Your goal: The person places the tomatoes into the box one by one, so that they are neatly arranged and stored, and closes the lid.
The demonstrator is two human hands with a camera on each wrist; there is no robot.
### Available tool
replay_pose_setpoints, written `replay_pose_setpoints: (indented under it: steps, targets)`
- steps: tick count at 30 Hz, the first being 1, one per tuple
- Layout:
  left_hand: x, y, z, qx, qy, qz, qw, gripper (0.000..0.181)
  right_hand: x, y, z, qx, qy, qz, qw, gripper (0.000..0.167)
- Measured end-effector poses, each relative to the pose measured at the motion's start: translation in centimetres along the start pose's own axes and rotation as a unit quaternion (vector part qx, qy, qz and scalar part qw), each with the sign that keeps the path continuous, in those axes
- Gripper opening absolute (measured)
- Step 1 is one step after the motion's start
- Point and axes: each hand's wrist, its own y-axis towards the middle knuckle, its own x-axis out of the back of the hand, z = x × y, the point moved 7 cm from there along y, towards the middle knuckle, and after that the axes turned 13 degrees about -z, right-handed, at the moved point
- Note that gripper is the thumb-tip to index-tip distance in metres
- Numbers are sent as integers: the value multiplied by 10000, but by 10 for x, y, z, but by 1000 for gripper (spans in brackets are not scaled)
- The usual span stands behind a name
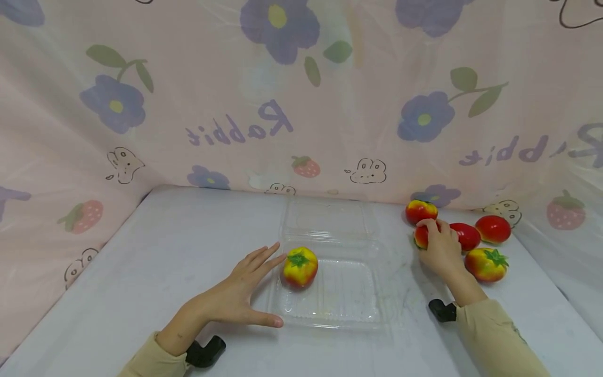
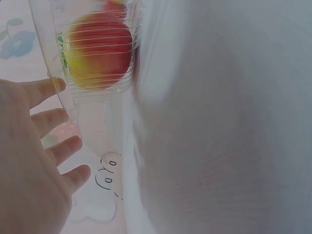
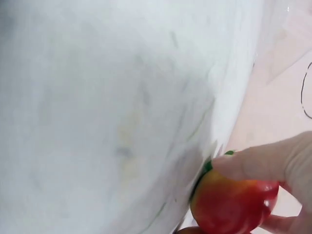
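A clear plastic clamshell box [image 1: 330, 319] lies with its lid [image 1: 327, 217] folded back. One red-and-yellow toy tomato [image 1: 300, 268] with a green leafy top sits in the box's left part. At the left rim is my left hand [image 1: 235, 293], fingers spread and thumb apart; in the left wrist view its fingertips [image 2: 58, 85] are at the clear wall, holding nothing. On the right, my right hand [image 1: 440, 248] grips another toy tomato [image 3: 234, 200]. The right wrist view shows the thumb over its leafy end and a finger at the far side; the hand partly hides it.
Around the right hand are several more toy tomatoes: one behind [image 1: 421, 211], a red one beside it [image 1: 465, 236], another red one [image 1: 493, 229] and a yellow-red one [image 1: 487, 265]. The white table [image 1: 141, 272] meets a printed pink curtain [image 1: 330, 104] at its back and sides.
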Motion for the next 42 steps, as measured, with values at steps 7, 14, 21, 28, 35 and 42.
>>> replay_pose_setpoints:
  steps: [7,14,21,28,35,42]
  targets:
    - [-1,0,1,40,-105,44,9999,107,0,1,-7,-40,-243,12,9997,71]
    - [-2,-1,2,102,-77,43,9999,107,1,-1,-14,-28,-387,-71,9992,77]
    - [-2,-2,2,56,-129,3,9999,107,2,-3,-15,12,-391,-17,9992,77]
    - [-3,-1,3,157,-169,64,9997,107,5,-6,-14,9,-274,-106,9996,76]
    - [-3,-1,3,112,-125,47,9998,106,4,-7,-13,45,-11,51,10000,84]
    - [-1,0,1,80,-94,-6,9999,107,4,-11,-9,-29,110,202,9997,89]
